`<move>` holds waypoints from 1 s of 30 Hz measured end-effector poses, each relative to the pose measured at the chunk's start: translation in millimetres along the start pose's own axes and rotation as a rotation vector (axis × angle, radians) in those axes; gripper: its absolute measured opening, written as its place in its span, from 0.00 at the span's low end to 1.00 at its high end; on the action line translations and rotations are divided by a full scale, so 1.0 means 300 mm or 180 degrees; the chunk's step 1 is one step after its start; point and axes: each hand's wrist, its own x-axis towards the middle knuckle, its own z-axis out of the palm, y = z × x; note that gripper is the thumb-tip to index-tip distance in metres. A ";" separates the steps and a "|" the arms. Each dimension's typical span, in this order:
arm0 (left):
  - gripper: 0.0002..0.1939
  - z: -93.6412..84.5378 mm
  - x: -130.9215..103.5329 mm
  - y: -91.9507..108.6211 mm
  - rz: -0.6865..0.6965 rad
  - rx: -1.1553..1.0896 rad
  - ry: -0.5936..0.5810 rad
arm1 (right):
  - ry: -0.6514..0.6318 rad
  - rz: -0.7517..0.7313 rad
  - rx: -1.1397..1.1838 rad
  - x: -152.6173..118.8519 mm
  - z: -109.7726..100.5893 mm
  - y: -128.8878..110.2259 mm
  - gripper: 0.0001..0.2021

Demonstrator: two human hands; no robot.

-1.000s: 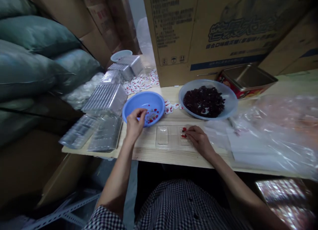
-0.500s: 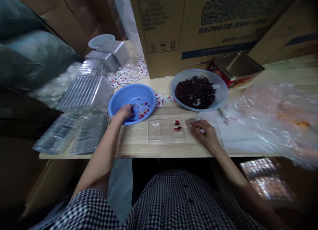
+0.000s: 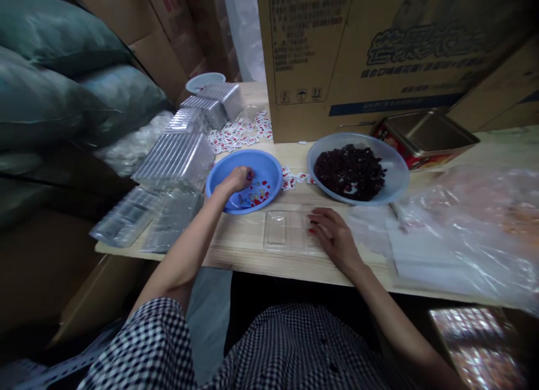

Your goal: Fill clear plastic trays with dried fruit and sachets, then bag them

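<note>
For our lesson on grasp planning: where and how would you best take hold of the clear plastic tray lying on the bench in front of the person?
Probably by the left short edge of the clear plastic tray, coming from the left: it lies flat, that end is bare, and the right hand covers the right end, where red pieces show.

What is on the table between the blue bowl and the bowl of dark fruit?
In the head view, a few small red-and-white packets lie on the wood between the blue bowl and the bowl of dark fruit.

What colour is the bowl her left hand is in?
Blue bowl, seen in the head view.
</note>
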 end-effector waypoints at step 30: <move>0.11 0.424 -0.466 0.596 0.2198 -0.1172 0.0334 | 0.0255 0.0651 0.0269 -0.178 -0.064 0.013 0.11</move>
